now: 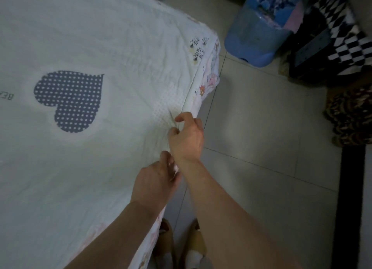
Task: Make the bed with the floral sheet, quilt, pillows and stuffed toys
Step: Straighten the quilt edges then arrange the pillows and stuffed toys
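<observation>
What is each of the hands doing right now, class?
Left hand: grips the quilt edge.
Right hand: pinches the quilt edge.

Matt cloth quilt [84, 37], glossy floor tiles [261, 128]

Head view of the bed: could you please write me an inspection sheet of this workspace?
Surface: quilt spread across it, white, wrinkled, with one dotted heart.
Job's things: floral sheet shows beneath the quilt's edge; pillows and stuffed toys not seen.
Clutter: nothing seen.
Hands: left hand and right hand both pinch the quilt's edge, close together.
Cables: nothing seen.
Surroundings: tiled floor, blue water jug, checkered cloth.
</observation>
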{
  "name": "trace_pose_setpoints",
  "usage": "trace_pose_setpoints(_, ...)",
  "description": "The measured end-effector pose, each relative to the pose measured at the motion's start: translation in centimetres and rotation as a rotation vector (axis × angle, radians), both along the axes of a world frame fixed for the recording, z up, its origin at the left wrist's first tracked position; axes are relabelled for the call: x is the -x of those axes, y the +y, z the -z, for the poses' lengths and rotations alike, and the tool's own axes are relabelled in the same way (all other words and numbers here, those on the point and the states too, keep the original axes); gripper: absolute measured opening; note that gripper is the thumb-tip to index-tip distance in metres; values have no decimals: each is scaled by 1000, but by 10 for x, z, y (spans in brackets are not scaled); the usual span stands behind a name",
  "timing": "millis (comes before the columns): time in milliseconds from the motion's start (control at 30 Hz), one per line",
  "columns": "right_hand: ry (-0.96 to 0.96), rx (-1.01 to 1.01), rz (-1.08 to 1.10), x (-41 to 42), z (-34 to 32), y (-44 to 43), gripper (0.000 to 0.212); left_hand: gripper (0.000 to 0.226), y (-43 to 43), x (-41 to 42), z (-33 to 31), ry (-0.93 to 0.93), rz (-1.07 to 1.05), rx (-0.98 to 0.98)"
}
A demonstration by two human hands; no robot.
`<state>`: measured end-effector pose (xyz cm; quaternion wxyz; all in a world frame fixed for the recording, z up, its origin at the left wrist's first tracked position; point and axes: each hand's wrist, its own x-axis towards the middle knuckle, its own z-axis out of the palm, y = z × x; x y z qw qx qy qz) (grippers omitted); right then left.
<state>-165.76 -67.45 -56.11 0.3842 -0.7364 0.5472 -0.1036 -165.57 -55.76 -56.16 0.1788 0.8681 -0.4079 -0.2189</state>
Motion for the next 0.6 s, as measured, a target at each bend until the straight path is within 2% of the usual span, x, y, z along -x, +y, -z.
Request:
trace_pose_setpoints(133,-75,-69,-8,-24,-12,-43,26,24,-7,-11,-20,-125,61,-219)
trace_pose_setpoints(267,-91,-66,-40,-59,-12,-95,34,16,-26,-20,-22,-96,189,-222)
trace_pose_setpoints(367,-6,-93,29,-61,-2,-119,47,28,-43,-31,-23,-34,216,-305)
trace_pose_setpoints(467,18,-106,0,-70,-6,-137,36,37,-81,-48,-26,-131,111,-214)
trace_pose_setpoints(534,-84,-66,-8,-79,-12,-155,34,47,-106,-58,-30,-100,53,-191)
trace_pose_setpoints(600,-183,-90,0,-98,-16,-196,36,68,-135,-65,-25,-45,47,-181)
